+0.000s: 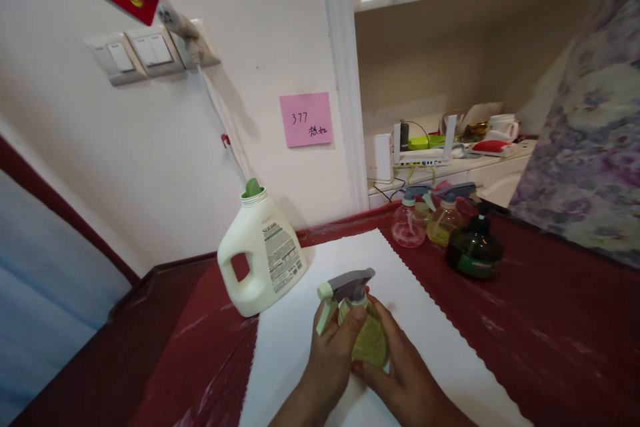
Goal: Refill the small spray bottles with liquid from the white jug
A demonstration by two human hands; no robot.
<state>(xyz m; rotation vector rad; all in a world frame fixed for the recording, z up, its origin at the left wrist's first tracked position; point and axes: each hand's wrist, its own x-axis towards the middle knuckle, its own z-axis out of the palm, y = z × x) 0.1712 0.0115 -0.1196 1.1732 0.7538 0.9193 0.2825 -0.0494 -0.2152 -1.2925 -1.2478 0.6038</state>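
Note:
A small spray bottle (371, 340) with a yellowish-green see-through body and a grey and pale green trigger head stands upright between my two hands, over a white sheet (285, 367). My left hand (331, 353) is closed around its left side, the thumb pressed near the neck just below the trigger. On the other side my right hand (400, 367) wraps the body, thumb low at the front and fingers behind. To the left is a large cream jug (260, 253) with a green piece in its open mouth.
Further back on the dark red table (555, 333) stand a pink-tinted spray bottle (409, 225), a yellow one (444, 223) and a dark green pump bottle (474, 250). A pink note (306, 120) hangs on the wall behind. A white router (423, 157) sits on the shelf.

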